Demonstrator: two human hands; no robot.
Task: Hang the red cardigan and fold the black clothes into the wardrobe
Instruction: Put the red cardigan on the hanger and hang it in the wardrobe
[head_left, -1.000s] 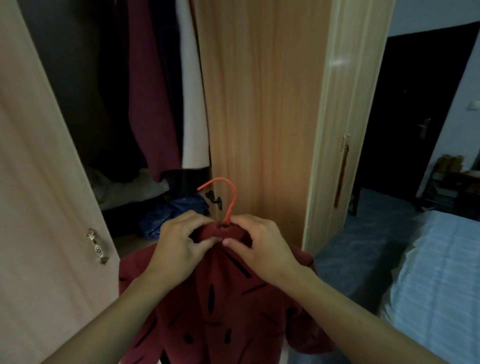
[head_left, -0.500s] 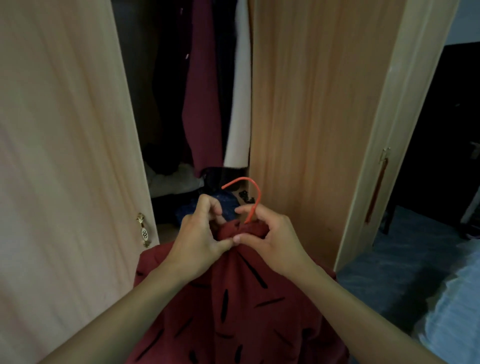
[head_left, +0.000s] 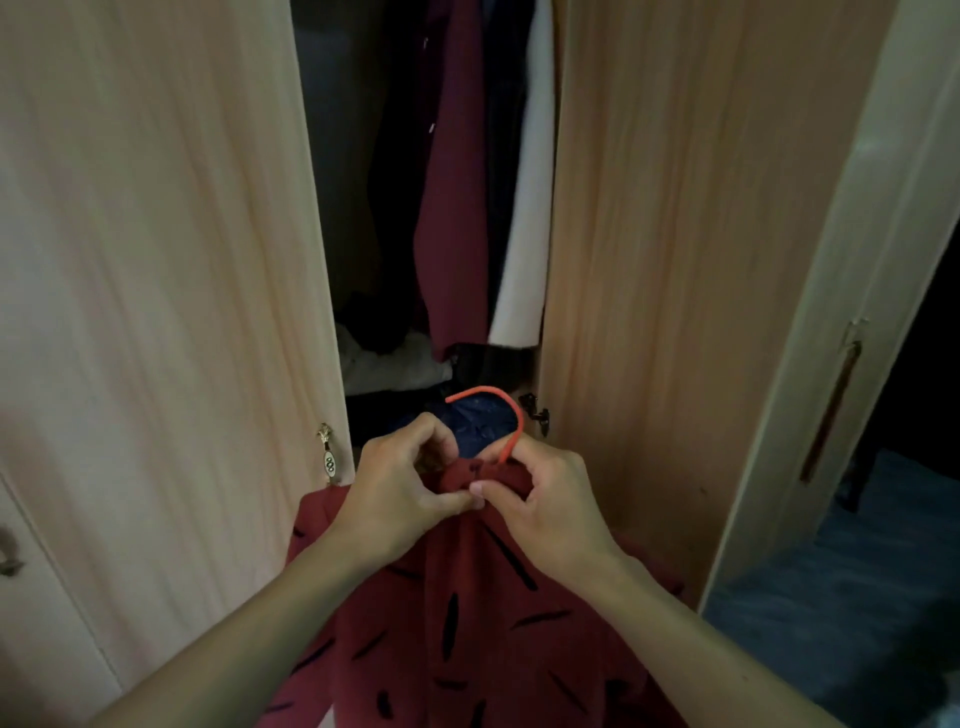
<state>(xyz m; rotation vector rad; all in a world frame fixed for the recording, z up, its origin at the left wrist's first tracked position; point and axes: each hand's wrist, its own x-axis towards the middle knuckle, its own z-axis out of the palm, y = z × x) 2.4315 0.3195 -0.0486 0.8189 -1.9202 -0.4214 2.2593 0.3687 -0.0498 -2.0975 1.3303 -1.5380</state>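
The red cardigan (head_left: 467, 623), dark red with black dashes, hangs on an orange hanger whose hook (head_left: 498, 410) sticks up above its collar. My left hand (head_left: 400, 493) and my right hand (head_left: 545, 499) both pinch the collar just below the hook, thumbs touching at the middle. I hold it in front of the wardrobe's open gap (head_left: 441, 208). No loose black clothes can be picked out.
Inside the wardrobe hang a maroon garment (head_left: 452, 218), dark clothes and a white one (head_left: 524, 234), above a pile with a blue item (head_left: 483, 421). The left door (head_left: 156, 260) with a small knob (head_left: 328, 457) and the right door (head_left: 675, 260) flank the gap. Blue carpet lies at right.
The view has swung left and closer to the wardrobe, so the bed and dark doorway left the frame. My hands stay on the collar, fingers curled tighter under the hook.
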